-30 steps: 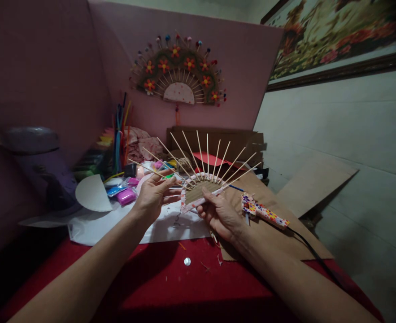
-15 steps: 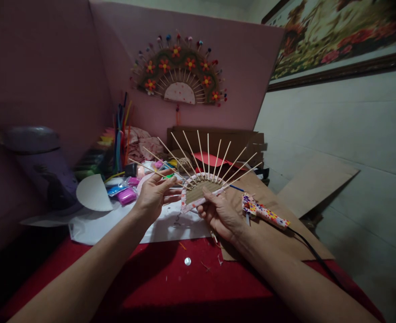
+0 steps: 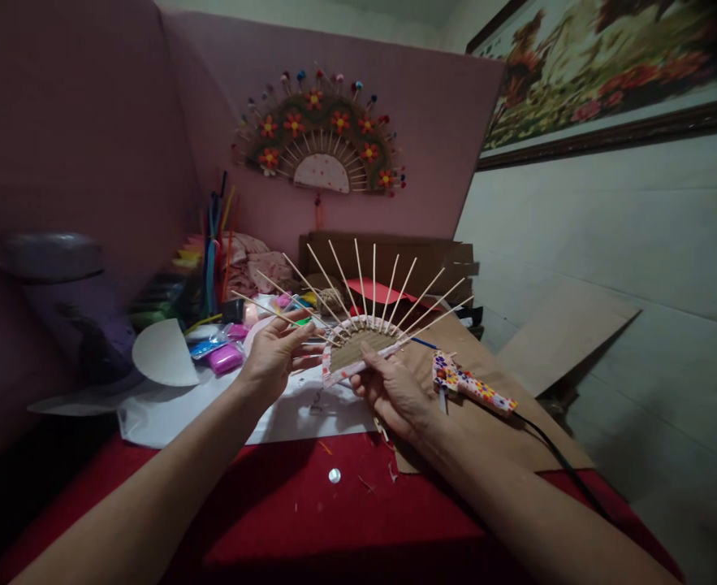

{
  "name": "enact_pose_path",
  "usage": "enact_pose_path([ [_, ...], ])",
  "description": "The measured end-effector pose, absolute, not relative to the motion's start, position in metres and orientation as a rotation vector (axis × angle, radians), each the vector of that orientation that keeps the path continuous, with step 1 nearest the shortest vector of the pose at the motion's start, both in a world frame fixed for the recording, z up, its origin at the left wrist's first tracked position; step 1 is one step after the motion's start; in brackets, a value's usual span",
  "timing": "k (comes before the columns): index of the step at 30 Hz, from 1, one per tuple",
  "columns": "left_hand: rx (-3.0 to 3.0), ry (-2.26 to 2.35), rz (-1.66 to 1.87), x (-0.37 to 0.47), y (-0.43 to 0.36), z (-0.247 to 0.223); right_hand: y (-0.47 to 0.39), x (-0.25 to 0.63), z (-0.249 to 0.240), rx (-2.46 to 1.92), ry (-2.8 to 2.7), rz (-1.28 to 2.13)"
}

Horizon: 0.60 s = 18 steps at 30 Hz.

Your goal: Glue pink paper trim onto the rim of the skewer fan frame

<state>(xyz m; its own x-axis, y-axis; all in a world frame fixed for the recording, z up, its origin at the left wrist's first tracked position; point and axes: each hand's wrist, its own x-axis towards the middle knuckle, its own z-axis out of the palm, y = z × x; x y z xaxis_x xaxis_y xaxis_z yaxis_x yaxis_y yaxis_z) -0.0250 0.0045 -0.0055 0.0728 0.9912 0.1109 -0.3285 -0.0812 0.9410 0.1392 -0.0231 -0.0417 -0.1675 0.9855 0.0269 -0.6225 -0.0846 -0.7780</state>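
A half-round cardboard piece (image 3: pixel 352 351) with a pink-and-white cloth edge is held up over the table. Several thin wooden sticks (image 3: pixel 374 276) fan out from its curved edge. My right hand (image 3: pixel 388 390) grips its lower edge, thumb on the cardboard face and fingers behind. At the left side, my left hand (image 3: pixel 278 353) pinches the lowest stick on that side between thumb and forefinger, its other fingers spread near the cloth edge.
A flower-patterned glue gun (image 3: pixel 473 387) lies on brown cardboard (image 3: pixel 534 443) at the right. White paper (image 3: pixel 181 414), colourful packets (image 3: pixel 224 357) and a white half disc (image 3: pixel 164 353) are at the left. Behind, a finished-looking flowered fan (image 3: pixel 321 122) hangs on a pink panel.
The view has shifted slightly, so most things appear a little further left. Both hands keep their hold on the stick and the cardboard piece.
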Motion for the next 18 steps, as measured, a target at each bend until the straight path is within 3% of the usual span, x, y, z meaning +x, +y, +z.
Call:
enact_pose_path([
  [18,1.130,0.751,1.283,-0.0319,0.0125,-0.0067,-0.0253,0.1322,-0.0440,-0.615,-0.789,1.531],
])
